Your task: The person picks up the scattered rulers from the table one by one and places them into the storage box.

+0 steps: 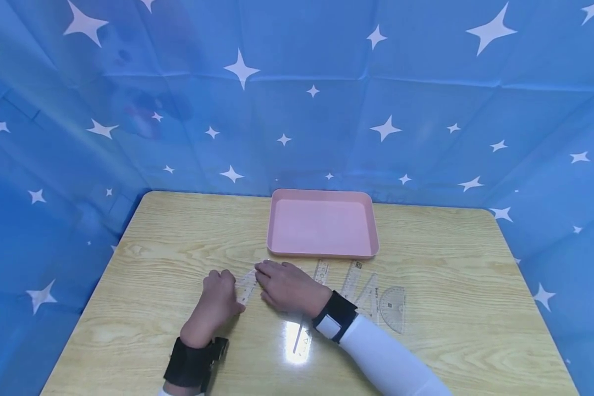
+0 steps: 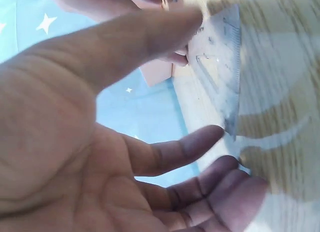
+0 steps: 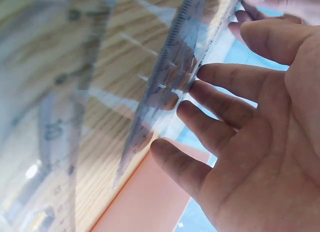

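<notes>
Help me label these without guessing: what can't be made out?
Part of the set square: head view, covered by the right hand.
Left hand: whether its thumb touches the set square; left wrist view, tip blurred.
Whether the far ruler piece joins the near ruler piece: head view, right hand and wrist cover the span.
Protractor markings: head view, too small.
Clear plastic at left: right wrist view, blurred, cut off by the left edge.
</notes>
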Tool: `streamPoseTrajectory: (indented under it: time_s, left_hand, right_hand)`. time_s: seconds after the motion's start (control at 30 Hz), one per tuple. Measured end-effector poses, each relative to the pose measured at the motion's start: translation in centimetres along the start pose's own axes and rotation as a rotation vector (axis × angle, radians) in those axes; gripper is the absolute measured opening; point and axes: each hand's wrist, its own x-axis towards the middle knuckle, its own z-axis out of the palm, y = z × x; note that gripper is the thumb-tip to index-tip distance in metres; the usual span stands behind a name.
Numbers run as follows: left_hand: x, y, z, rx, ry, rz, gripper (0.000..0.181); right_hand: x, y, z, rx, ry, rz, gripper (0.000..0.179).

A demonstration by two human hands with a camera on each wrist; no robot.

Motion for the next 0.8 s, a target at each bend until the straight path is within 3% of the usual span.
streamPoseTrajectory:
  time_s: [0.13, 0.23, 0.3, 0.5, 0.8]
  left_hand:
    - [0.9, -0.7, -0.3, -0.083, -0.049, -0.021, 0.024]
    - [0.9, -0.8, -0.2, -0.103, -0.048, -0.043, 0.012]
    - [0.7, -0.6, 0.0, -0.072, -0.033, -0.048, 0.018]
    - [-0.3, 0.4, 0.2, 0.061, -0.024, -0.082, 0.060]
    - [-0.3, 0.8, 0.1, 0.073, -0.045, -0.118, 0.056]
  right_hand:
    - [-0.1, 0.1, -0.2, 0.010, -0.016, 0.001, 0.054]
    - [-0.2, 0.0, -0.1, 0.032, -0.024, 0.003, 0.054]
    - [-0.4, 0.0, -0.1, 0.039, -0.026, 0.007, 0.055]
    - [-0.4, -0.1, -0.3, 0.027, -0.025, 0.012, 0.055]
    - [-0.2, -0.1, -0.4, 0.044, -0.030, 0.019, 0.054]
